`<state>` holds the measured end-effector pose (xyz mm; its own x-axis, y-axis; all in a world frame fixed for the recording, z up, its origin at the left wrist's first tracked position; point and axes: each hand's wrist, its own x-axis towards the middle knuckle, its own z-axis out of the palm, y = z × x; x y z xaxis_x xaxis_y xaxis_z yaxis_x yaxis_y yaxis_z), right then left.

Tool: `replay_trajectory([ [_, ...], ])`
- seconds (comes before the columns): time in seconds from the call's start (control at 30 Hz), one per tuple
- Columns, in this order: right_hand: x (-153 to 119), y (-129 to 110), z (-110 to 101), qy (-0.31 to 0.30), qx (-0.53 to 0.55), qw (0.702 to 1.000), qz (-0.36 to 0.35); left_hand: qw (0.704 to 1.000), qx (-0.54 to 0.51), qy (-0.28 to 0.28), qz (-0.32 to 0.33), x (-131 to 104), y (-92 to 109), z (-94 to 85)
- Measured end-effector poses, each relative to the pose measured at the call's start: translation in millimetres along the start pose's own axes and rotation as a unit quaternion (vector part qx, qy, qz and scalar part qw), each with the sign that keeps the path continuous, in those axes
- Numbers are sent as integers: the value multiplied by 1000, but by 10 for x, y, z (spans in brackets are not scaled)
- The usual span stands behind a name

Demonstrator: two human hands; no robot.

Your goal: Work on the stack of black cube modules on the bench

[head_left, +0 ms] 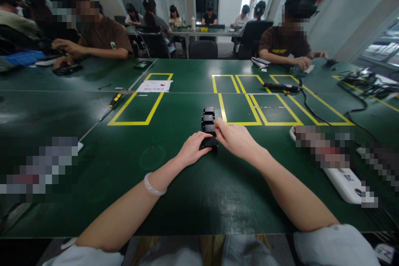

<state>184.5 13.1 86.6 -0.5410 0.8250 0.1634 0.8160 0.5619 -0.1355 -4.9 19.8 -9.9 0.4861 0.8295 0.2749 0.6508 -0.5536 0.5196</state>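
Note:
Several small black box-shaped parts (208, 119) stand in a row on the green table, running away from me. My left hand (193, 149) is closed around the nearest black block (210, 144), thumb on the near side and fingers over its far side. On the row's right side, my right hand (234, 138) is closed, with its fingertips pinched together against the second block from me. Anything between those fingertips is hidden. The blocks look glossy, with small tabs along their sides. A pale bangle (155, 185) circles my left wrist.
Yellow tape outlines (129, 123) mark the green table (174, 208). A yellow-black screwdriver (115, 100) and white paper (155, 86) lie left. A black corded tool (282, 87), cables (361, 85) and a white device (346, 183) lie right. Two co-workers (107, 35) sit across the table.

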Motion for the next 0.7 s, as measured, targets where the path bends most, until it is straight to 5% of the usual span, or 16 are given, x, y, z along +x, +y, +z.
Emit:
replay_trajectory([
  [0.7,7,5,18,4,5,1000,-7,1000,4,11,4,-1,-27,20],
])
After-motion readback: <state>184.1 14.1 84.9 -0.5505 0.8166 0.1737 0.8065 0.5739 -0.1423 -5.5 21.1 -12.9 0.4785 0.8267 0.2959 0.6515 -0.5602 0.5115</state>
